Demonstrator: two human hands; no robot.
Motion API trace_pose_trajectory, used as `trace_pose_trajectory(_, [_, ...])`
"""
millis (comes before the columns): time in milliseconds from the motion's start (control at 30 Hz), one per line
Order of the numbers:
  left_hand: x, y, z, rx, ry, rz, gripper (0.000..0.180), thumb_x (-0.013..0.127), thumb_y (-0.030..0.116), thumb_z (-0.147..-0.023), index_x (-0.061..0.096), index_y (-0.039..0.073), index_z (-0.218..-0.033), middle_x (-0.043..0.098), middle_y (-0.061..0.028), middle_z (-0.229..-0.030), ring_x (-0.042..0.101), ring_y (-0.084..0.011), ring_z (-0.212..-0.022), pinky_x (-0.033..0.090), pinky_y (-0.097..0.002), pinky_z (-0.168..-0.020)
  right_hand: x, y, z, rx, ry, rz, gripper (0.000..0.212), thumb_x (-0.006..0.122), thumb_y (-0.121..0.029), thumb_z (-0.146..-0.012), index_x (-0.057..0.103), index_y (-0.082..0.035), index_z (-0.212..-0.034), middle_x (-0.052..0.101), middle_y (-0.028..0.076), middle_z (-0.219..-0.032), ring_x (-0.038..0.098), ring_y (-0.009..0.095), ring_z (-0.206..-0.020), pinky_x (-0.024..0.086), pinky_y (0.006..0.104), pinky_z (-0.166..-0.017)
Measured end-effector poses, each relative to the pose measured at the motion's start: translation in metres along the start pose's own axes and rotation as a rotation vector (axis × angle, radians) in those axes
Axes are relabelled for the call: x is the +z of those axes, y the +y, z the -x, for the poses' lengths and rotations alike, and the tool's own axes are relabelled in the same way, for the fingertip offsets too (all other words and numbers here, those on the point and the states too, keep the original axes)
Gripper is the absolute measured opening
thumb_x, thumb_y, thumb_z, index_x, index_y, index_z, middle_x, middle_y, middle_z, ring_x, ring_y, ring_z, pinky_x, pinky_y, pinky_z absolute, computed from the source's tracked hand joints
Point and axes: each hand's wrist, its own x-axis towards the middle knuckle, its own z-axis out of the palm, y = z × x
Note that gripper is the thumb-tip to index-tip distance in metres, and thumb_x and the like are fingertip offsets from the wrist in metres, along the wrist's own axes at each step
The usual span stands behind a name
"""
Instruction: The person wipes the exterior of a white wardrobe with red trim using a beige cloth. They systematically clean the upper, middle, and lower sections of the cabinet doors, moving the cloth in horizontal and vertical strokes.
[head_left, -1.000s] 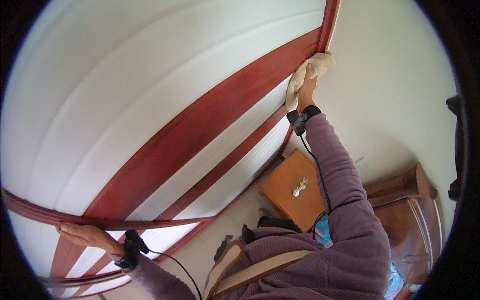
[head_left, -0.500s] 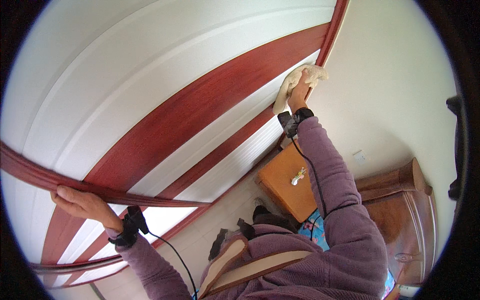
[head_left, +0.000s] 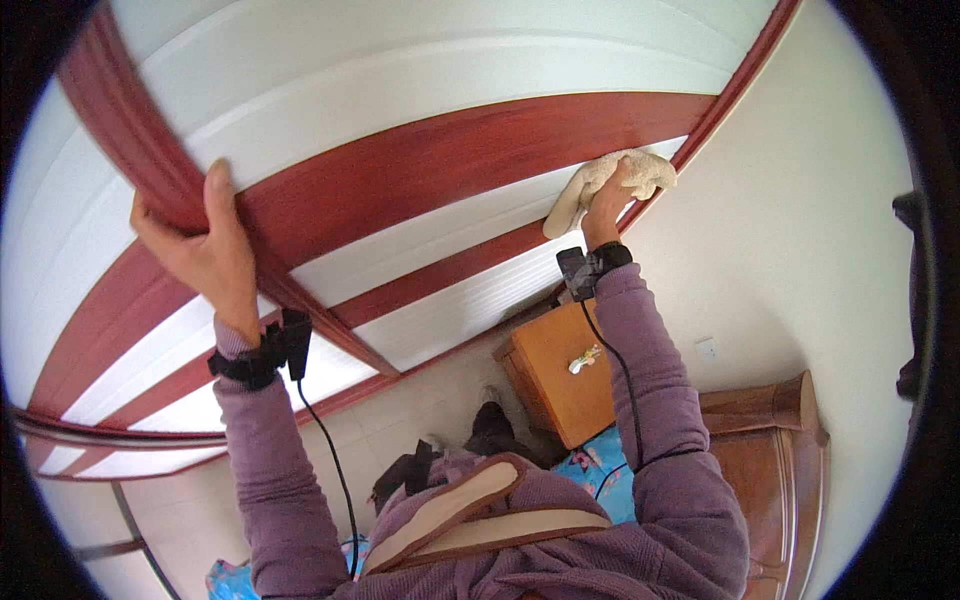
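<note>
My left hand [head_left: 222,262] grips the dark red upright frame [head_left: 140,125] of a sliding wardrobe door, thumb on its right side and fingers on its left. My right hand [head_left: 606,208] presses a cream towelling cloth [head_left: 570,203] against the door's far right edge, where it meets the wall. The cloth is bunched under the fingers, and one end hangs down to the left. The white door panel [head_left: 440,70] carries dark red bands [head_left: 470,145] between the two hands. Each wrist wears a black strap with a small device and a cable.
An orange-brown bedside cabinet [head_left: 555,375] with a small colourful item [head_left: 585,358] on top stands below my right arm. Beside it are a carved wooden headboard [head_left: 760,480] and blue floral bedding [head_left: 592,465]. A socket [head_left: 707,349] sits on the pale wall [head_left: 800,240].
The view has shifted. My left hand has moved higher up the frame, its thumb now spread from the fingers. My right hand stays with the cloth at the door's right edge, slightly lower in view.
</note>
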Motion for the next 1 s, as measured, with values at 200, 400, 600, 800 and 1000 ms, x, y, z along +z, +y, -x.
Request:
trace_pose_trajectory(200, [0.066,0.061,0.018,0.147,0.009,0.038,0.063,0.076,0.036,-0.091,0.047,-0.005,-0.131,0.055,-0.0131,-0.115,0.055,-0.0207,-0.1,0.046,-0.0339,-0.089,0.0,-0.001,-0.008,-0.173,0.01,0.093,0.08,0.053,-0.047,-0.101,0.027,0.011,-0.149,0.041,0.029,-0.148,0.048,0.037,-0.13,0.039,0.0397,-0.109])
trace_pose_trajectory(400, [0.157,0.104,0.06,0.054,-0.069,0.095,0.072,0.077,0.042,-0.088,0.042,0.0,-0.135,0.055,-0.0184,-0.123,0.059,-0.0269,-0.11,0.049,-0.0379,-0.093,-0.006,0.019,-0.042,-0.267,0.006,0.13,0.074,0.057,-0.043,-0.101,0.03,0.01,-0.146,0.049,0.024,-0.14,0.053,0.032,-0.122,0.044,0.038,-0.103])
trace_pose_trajectory(600, [0.23,0.132,0.093,0.009,-0.095,0.132,0.071,0.077,0.042,-0.088,0.043,-0.001,-0.133,0.056,-0.0196,-0.122,0.06,-0.0285,-0.109,0.05,-0.0384,-0.093,-0.007,0.046,-0.051,-0.213,-0.108,0.228,0.076,0.059,-0.037,-0.101,0.025,0.012,-0.148,0.041,0.031,-0.145,0.045,0.037,-0.131,0.035,0.0407,-0.112])
trace_pose_trajectory(800, [0.286,0.155,0.115,0.047,-0.089,0.074,0.062,0.075,0.034,-0.092,0.046,-0.005,-0.132,0.057,-0.0179,-0.119,0.058,-0.0234,-0.104,0.047,-0.0356,-0.093,-0.006,0.042,-0.009,-0.316,-0.287,0.236,0.094,0.062,-0.045,-0.094,0.016,0.018,-0.148,0.033,0.043,-0.143,0.034,0.052,-0.134,0.024,0.0507,-0.115])
trace_pose_trajectory(1000, [0.335,0.156,0.132,0.039,-0.125,0.033,0.071,0.078,0.035,-0.089,0.043,-0.007,-0.134,0.057,-0.0252,-0.122,0.06,-0.0326,-0.109,0.048,-0.0401,-0.094,-0.022,0.059,0.015,-0.609,-0.631,0.647,0.08,0.075,-0.044,-0.081,0.047,-0.001,-0.143,0.036,0.039,-0.14,0.033,0.054,-0.134,0.022,0.0654,-0.112])
